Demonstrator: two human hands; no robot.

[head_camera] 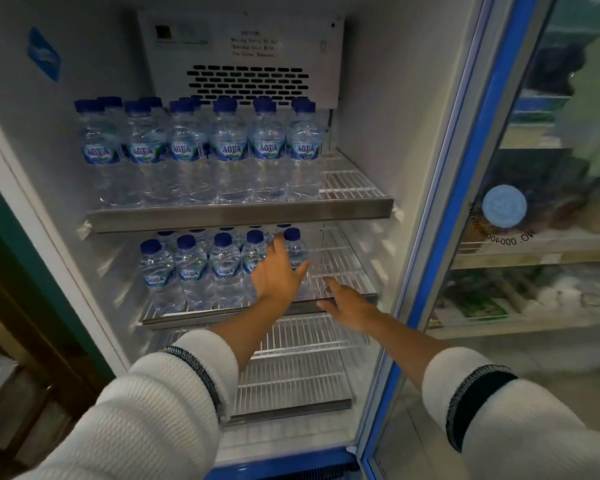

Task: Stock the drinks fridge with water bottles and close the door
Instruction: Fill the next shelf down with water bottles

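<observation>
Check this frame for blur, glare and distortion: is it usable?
Head view: usable. Top-shelf bottles are sharp, labels readable; the left hand and right hand are slightly soft. The wide lens bows the fridge walls and tilts the door. The door glass shows hazy reflections. Lighting is even, no harsh glare.

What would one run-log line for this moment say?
door: open | top shelf: bottles | left hand: open, on middle-shelf bottle | right hand: open, empty | lower shelves: bare
</observation>
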